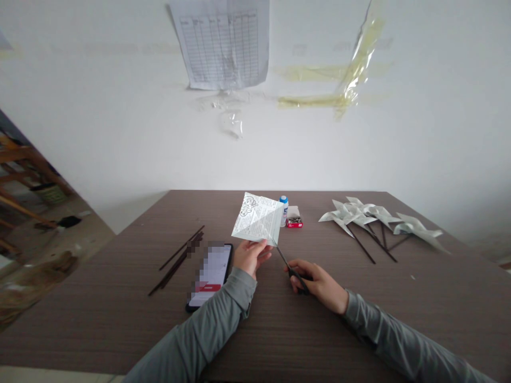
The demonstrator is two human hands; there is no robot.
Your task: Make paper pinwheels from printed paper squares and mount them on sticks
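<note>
A square sheet of printed paper (258,219), creased along a diagonal and bearing a small drawing, is held up by its lower edge in my left hand (248,257). The fingers of that hand are closed on the paper. My right hand (317,282) grips the dark handles of a pair of scissors (294,274). The scissor blades reach up and left to the paper's lower right corner. Whether they have cut into it is too small to tell.
Behind the paper stand a glue bottle (283,207) with a blue cap and a small red box (294,223). Several paper pinwheels (359,213) on dark sticks lie at the right. A phone (211,274) and several dark sticks (175,263) lie left on the table (271,340).
</note>
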